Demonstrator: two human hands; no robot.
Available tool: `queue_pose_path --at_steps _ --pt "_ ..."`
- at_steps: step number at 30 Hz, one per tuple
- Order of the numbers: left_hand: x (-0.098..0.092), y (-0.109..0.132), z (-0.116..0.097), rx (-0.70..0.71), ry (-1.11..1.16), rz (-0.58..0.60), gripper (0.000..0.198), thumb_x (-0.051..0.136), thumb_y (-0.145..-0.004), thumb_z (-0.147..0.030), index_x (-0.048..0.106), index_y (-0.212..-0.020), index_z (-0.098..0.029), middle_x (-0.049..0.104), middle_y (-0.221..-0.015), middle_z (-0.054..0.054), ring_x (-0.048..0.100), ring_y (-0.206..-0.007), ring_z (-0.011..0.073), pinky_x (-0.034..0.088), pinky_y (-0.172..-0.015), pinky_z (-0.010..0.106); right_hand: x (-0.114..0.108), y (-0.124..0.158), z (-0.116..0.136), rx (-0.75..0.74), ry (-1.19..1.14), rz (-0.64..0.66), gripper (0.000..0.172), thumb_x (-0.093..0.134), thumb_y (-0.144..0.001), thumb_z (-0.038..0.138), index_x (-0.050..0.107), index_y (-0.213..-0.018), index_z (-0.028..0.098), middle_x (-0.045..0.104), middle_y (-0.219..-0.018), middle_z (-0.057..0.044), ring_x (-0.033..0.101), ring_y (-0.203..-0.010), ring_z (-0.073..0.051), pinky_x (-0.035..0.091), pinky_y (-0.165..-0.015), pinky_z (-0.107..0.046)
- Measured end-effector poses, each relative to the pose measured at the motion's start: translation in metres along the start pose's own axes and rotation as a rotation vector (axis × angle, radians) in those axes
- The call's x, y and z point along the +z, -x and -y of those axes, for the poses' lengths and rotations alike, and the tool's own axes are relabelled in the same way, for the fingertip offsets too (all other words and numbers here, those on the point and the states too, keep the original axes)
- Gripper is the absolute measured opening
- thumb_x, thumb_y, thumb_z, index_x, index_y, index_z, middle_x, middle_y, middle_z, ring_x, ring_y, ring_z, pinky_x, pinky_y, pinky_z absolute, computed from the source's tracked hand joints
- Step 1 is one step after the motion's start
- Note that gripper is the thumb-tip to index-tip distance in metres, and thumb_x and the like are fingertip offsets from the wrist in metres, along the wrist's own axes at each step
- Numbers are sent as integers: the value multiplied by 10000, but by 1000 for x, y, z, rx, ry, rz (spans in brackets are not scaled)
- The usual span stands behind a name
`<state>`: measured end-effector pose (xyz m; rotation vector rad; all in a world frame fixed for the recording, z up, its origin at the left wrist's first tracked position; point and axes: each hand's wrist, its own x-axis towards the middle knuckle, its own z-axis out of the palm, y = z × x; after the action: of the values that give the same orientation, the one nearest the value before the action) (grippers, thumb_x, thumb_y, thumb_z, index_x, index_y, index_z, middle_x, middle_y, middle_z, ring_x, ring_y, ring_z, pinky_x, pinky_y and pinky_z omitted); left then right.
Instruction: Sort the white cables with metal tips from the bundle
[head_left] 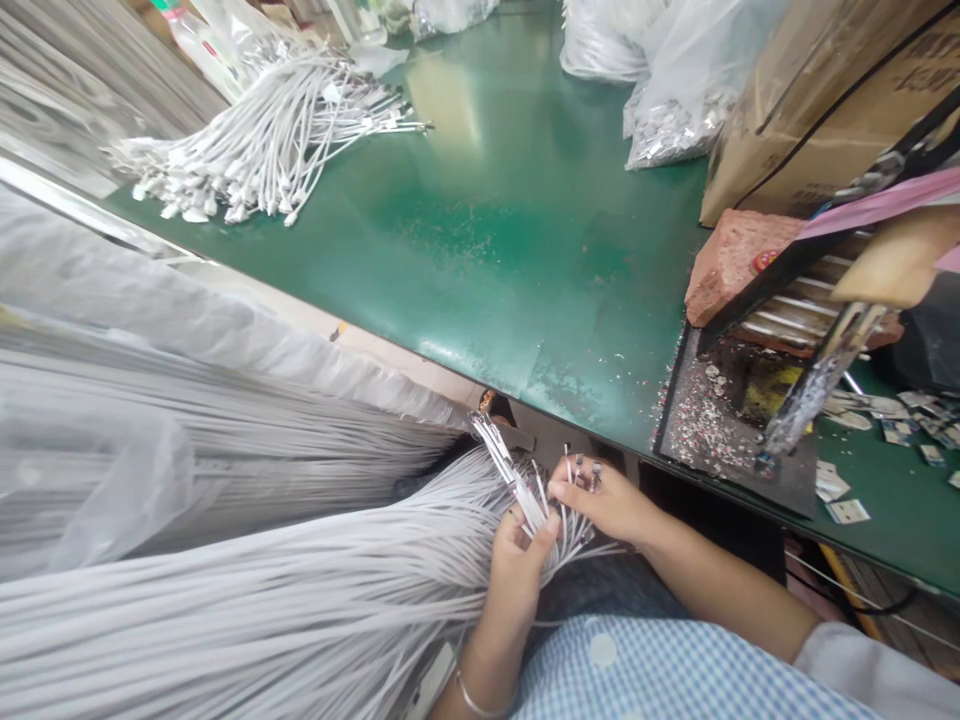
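A thick bundle of white cables [285, 590] lies across my lap from the left, its ends with small metal tips fanning out near the table's edge. My left hand [517, 575] grips a bunch of these cable ends from below, a bangle on its wrist. My right hand [604, 500] pinches a few of the tipped ends just above and to the right of the left hand. Both hands touch the same fan of cable ends [525, 475].
A green table [510, 230] stretches ahead. A pile of white cables [270, 140] lies at its far left. Plastic bags [667, 70] and a cardboard box [817, 100] stand at the back right. A small press tool [810, 390] with metal scraps sits at the right.
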<state>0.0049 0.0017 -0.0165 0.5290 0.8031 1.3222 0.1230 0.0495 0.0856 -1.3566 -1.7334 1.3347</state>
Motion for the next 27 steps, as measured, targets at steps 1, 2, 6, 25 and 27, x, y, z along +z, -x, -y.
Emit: queue_pose_path --at_steps 1,2,6,25,27 --pt "1 0 -2 -2 -7 -3 573 827 -643 -500 665 -1047 -127 700 -1029 95 647 -970 189 494 -901 272 0 0 0 -3 4 0 589 603 -715 725 537 -724 140 527 -676 -19 479 -634 -106 404 -641 -248" --pt "1 0 -3 -7 -17 2 575 824 -645 -505 668 -1047 -126 700 -1033 101 647 -974 195 495 -902 278 1 0 -1 -3 9 3 585 602 -714 725 526 -712 145 524 -666 -19 481 -625 -108 406 -629 -248" --pt "1 -1 -5 -23 -44 59 550 821 -646 -498 691 -1029 -124 696 -1064 115 651 -993 212 504 -905 300 4 0 -4 0 25 -36 529 670 -681 657 532 -732 149 534 -688 -16 485 -615 -105 408 -610 -242" --pt "6 1 -6 48 -11 54 462 809 -689 -423 694 -1044 -150 672 -1152 104 605 -1133 230 422 -1062 350 4 2 -8 -100 119 -24 265 574 -784 383 448 -715 160 482 -652 15 421 -596 -82 370 -596 -218" --pt "5 0 -5 26 15 55 471 786 -711 -462 692 -1055 -155 667 -1165 109 604 -1134 242 442 -1038 361 4 2 -10 -68 54 -6 292 584 -792 407 431 -730 166 487 -657 16 434 -601 -87 381 -600 -220"
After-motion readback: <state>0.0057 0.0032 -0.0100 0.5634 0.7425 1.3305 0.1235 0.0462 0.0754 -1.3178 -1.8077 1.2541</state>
